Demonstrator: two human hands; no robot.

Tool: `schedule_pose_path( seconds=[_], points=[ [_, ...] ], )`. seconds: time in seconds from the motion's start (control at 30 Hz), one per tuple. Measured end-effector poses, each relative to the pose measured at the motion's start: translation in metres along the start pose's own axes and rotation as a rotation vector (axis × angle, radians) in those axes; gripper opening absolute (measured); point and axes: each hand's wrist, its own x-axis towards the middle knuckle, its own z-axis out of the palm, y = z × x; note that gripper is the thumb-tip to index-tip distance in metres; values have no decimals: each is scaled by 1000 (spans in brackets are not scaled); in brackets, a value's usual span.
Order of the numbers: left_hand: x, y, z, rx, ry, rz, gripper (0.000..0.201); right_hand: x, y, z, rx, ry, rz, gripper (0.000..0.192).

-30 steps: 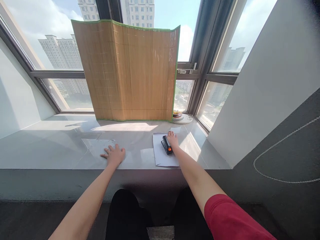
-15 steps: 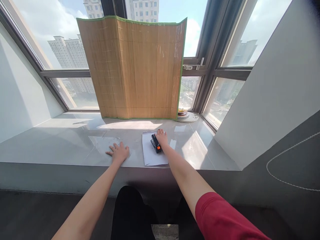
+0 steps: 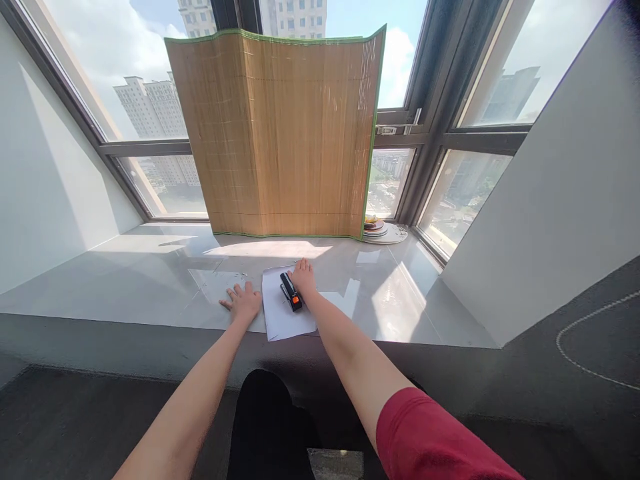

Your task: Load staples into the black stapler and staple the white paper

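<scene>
On the window sill lies white paper [image 3: 280, 323], its near edge reaching slightly past the sill's front edge. A black stapler [image 3: 291, 292] with an orange patch rests slantwise on the paper. My right hand [image 3: 303, 277] lies on the paper just right of the stapler, fingers stretched forward; whether its thumb touches the stapler is hard to make out. Flat on the sill to the left of the paper, my left hand [image 3: 243, 302] has its fingers spread and holds nothing.
A bamboo mat [image 3: 300, 140] with green edging stands against the window behind the sill [image 3: 140, 280]. Stacked plates [image 3: 385, 235] sit by its right lower corner. Small dark bits lie beyond my left hand. A white cord [image 3: 575, 363] hangs at the right.
My right hand has slid left with the paper and the stapler, bringing them close to my left hand. The left hand stays spread on the sill. The view has shifted slightly.
</scene>
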Motion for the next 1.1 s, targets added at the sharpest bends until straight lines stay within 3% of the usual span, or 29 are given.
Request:
schedule_pose_path(
  seconds=[0.27, 0.7, 0.97, 1.1],
  points=[
    [-3, 2, -4, 27, -2, 3, 57, -5, 20, -5, -1, 35, 63, 79],
    [-5, 4, 1, 52, 56, 6, 57, -30, 129, -51, -131, 95, 220, 74],
    [-5, 5, 0, 46, 61, 15, 58, -32, 132, -49, -119, 123, 227, 70],
    [-6, 5, -3, 50, 39, 14, 57, -35, 122, -72, -20, 258, 151, 58]
  ],
)
